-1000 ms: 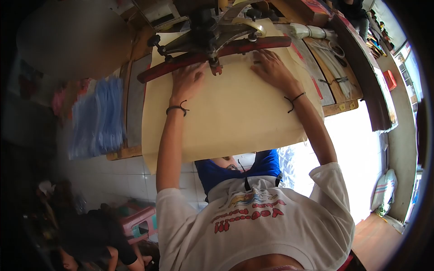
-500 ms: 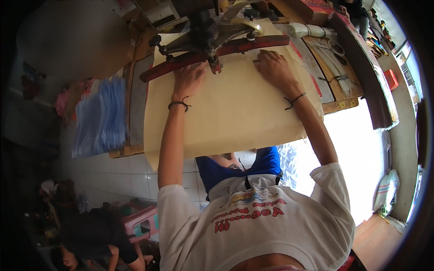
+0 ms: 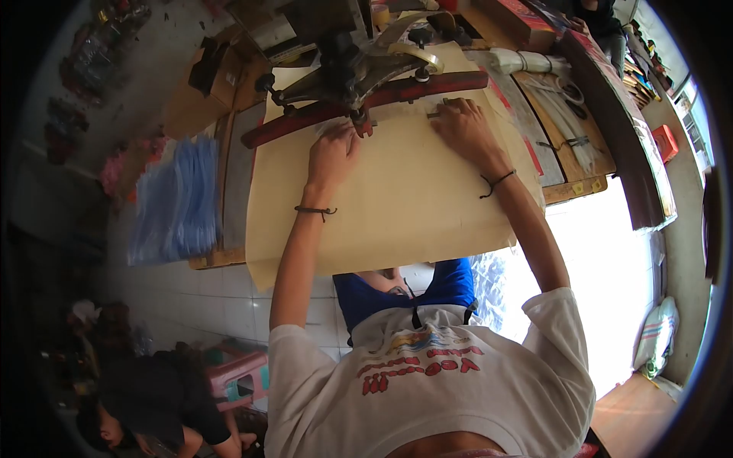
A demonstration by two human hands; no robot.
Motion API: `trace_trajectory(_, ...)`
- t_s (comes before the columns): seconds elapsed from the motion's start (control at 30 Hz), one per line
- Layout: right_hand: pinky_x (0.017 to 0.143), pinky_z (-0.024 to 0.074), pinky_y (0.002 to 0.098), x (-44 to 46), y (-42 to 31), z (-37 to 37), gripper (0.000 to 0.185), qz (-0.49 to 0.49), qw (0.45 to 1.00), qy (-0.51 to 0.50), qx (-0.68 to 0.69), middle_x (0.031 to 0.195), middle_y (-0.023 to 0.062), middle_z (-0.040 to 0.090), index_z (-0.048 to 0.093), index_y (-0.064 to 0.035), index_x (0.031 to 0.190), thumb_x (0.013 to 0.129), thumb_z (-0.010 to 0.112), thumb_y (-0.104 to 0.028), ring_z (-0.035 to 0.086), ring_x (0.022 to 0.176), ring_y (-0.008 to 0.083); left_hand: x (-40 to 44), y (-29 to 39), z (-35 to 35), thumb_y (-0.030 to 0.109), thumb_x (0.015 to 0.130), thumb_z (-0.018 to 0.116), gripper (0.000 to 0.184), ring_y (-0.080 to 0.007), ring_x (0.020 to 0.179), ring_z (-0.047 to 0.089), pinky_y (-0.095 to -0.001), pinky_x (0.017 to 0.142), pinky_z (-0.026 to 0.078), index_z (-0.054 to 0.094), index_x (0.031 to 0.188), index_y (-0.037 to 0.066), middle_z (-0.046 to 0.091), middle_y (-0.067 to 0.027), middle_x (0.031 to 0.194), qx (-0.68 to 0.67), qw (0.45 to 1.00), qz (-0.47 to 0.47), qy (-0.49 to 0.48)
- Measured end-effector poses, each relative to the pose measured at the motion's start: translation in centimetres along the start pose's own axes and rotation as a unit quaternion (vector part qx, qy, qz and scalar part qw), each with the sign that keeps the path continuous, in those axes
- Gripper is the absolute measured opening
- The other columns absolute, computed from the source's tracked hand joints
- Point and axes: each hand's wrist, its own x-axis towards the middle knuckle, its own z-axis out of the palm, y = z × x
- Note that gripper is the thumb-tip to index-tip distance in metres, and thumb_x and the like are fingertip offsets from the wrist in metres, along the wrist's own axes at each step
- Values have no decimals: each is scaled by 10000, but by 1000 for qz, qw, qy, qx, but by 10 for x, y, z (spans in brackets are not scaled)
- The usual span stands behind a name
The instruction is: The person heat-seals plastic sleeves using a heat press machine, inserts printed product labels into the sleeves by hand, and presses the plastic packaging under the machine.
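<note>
A wide beige sheet (image 3: pixel 397 206) lies over the work table, its front edge hanging past the tabletop. Above its far part is a metal machine (image 3: pixel 374 72) with a long, curved red bar (image 3: pixel 427 85). My left hand (image 3: pixel 334 156) is on the sheet near the bar's middle bracket, fingers bunched; what they hold, if anything, is hidden. On the right, my right hand (image 3: pixel 467 130) rests on the sheet just in front of the bar, fingers stretched forward, beside a small metal piece (image 3: pixel 434 114).
Blue clear plastic sleeves (image 3: pixel 179 202) hang at the table's left. To the right are scissors (image 3: pixel 569 90), bundled plastic strips (image 3: pixel 576 137) and a long box (image 3: pixel 622 122). Another person (image 3: pixel 160 397) is low at bottom left, near a pink stool (image 3: pixel 238 378).
My left hand has slid right and slightly toward me, its fingers now bunched by the middle bracket. My right hand has shifted only slightly toward me.
</note>
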Motion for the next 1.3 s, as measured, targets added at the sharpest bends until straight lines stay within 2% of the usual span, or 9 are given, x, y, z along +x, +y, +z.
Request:
trace_trajectory(0.17, 1009, 435, 455, 6, 15, 0, 310, -12, 999, -23, 23, 1215, 131, 645, 700, -72, 1130, 910, 634, -280, 554, 1174, 330, 5, 8, 0, 182, 961, 565, 248, -360, 1202, 562, -470, 997, 488, 599, 1131, 5, 623, -202, 1235, -51, 996, 44, -51)
trace_trajectory(0.27, 1005, 435, 454, 8, 21, 7, 300, -22, 1000, -11, 11, 1238, 118, 629, 698, -77, 1132, 906, 633, -264, 540, 1191, 316, 7, 6, 3, 194, 954, 589, 261, -381, 1209, 541, -470, 1020, 459, 589, 1130, 1, 597, -220, 1243, -65, 996, 28, -58)
trace_trajectory(0.47, 1019, 411, 445, 7, 16, 9, 299, -50, 999, 13, 15, 1280, 101, 600, 694, -57, 1154, 921, 608, -223, 518, 1220, 282, 10, 4, 6, 218, 936, 633, 283, -396, 1151, 545, -470, 999, 446, 588, 1113, 1, 581, -207, 1217, -42, 996, 70, -38)
trace_trajectory(0.77, 1012, 410, 418, 8, 5, 5, 334, -30, 999, -5, -20, 1247, 103, 622, 675, -17, 1180, 929, 611, -227, 531, 1208, 275, 5, 0, 9, 196, 968, 554, 226, -387, 1138, 556, -472, 968, 468, 599, 1070, -1, 613, -177, 1189, -71, 996, 46, -38)
trace_trajectory(0.87, 1018, 417, 409, 10, 4, 6, 322, -9, 1000, -13, -19, 1271, 99, 618, 677, -12, 1155, 931, 609, -232, 532, 1218, 274, 7, 0, 8, 166, 974, 536, 229, -369, 1135, 570, -464, 966, 483, 619, 1119, 9, 629, -154, 1197, -80, 994, 50, -53)
trace_trajectory(0.93, 1022, 424, 417, 8, 6, 8, 301, -23, 1000, 5, -17, 1296, 93, 609, 674, -30, 1143, 934, 606, -235, 539, 1222, 282, 7, 1, 10, 149, 979, 523, 254, -354, 1135, 577, -454, 974, 486, 623, 1173, 19, 636, -144, 1207, -66, 993, 93, -23)
trace_trajectory(1.03, 1020, 414, 403, 8, 3, 10, 292, -54, 998, 36, -3, 1239, 93, 640, 681, -10, 1112, 935, 602, -228, 532, 1213, 255, 8, -2, 10, 135, 985, 507, 299, -334, 1137, 586, -438, 987, 489, 621, 1246, 44, 638, -131, 1231, -44, 992, 112, -22)
trace_trajectory(1.13, 1018, 410, 406, 11, 5, 7, 279, -106, 994, -6, 13, 1208, 73, 652, 695, -48, 1115, 942, 593, -242, 539, 1197, 246, 8, -2, 9, 144, 986, 509, 314, -326, 1129, 593, -432, 986, 494, 624, 1269, 71, 640, -125, 1236, -30, 993, 107, -30)
trace_trajectory(1.3, 1018, 395, 417, 11, 1, 0, 301, -70, 996, -45, -13, 1199, 52, 654, 706, -108, 1139, 961, 580, -316, 534, 1195, 231, 8, 5, 7, 138, 966, 516, 370, -337, 1106, 603, -439, 960, 508, 616, 1321, 105, 638, -155, 1224, 4, 994, 91, -59)
